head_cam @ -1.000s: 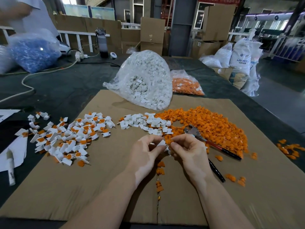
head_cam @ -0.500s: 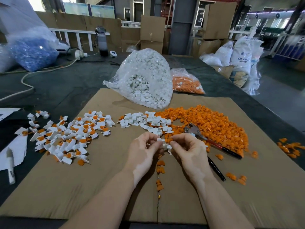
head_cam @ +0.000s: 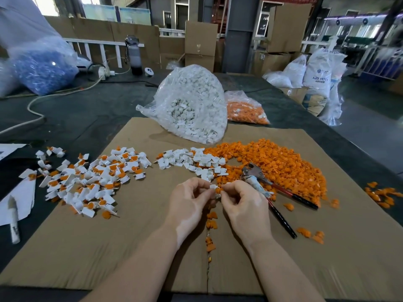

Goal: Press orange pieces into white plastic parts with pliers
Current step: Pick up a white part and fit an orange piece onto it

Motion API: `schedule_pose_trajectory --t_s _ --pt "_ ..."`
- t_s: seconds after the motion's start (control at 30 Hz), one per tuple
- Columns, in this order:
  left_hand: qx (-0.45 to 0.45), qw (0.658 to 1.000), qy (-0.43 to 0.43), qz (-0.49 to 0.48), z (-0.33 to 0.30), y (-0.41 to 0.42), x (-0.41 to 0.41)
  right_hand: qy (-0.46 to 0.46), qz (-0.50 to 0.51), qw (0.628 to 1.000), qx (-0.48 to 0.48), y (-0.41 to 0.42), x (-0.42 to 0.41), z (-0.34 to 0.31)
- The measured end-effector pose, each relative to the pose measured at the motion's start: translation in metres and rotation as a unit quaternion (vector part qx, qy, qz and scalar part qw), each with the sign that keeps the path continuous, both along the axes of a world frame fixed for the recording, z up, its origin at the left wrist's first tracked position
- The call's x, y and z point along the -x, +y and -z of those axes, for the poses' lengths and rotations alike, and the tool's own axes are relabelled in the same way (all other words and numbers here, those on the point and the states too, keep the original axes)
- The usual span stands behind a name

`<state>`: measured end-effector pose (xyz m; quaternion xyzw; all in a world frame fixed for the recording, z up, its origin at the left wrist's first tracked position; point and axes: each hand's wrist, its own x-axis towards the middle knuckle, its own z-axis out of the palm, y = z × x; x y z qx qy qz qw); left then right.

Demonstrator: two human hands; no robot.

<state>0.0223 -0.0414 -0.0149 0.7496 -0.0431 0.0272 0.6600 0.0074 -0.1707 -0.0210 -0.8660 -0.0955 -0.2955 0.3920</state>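
White plastic is what both hands hold: the left hand (head_cam: 189, 198) and the right hand (head_cam: 242, 200) pinch one white part (head_cam: 214, 187) between their fingertips, just above the cardboard sheet (head_cam: 139, 247). Compared with a second ago, the hands sit almost at the same place, but the fingertips are closer together and an orange piece (head_cam: 219, 189) now seems to sit at the part; it is too small to tell if it is already seated. This probably means the piece is only placed by fingers, and the pressing is not yet done. The pliers (head_cam: 259, 182) lie untouched just beside the right hand, on the edge of the orange pile (head_cam: 283, 162). Loose white parts (head_cam: 185, 160) lie just beyond the hands. Finished parts (head_cam: 91, 177) lie well apart to the left on the surface.
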Motion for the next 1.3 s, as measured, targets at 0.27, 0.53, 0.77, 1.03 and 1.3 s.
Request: schedule_pose_trajectory --t_s 0.27,0.53,0.77,1.03,1.3 --pt "-0.088 0.995 -0.046 -0.003 0.0015 -0.0024 0.0009 -0.031 0.021 0.997 0.061 0.0029 0.0003 -0.0003" --pt "-0.007 1.0 0.011 -0.015 -0.0012 0.0009 -0.0032 0.03 -0.021 0.998 -0.046 0.001 -0.0027 0.0008" --pt "-0.007 1.0 0.013 -0.018 0.0004 0.003 -0.0048 0.014 -0.055 0.998 -0.005 0.0002 -0.003 -0.0021" --pt "-0.024 1.0 0.0 -0.02 0.0001 0.0032 -0.0044 0.02 -0.068 0.997 0.003 -0.0004 -0.0041 -0.004" --pt "-0.015 0.999 0.012 -0.026 -0.0003 0.002 -0.0053 0.027 -0.065 0.997 0.009 0.0001 -0.004 -0.0036"
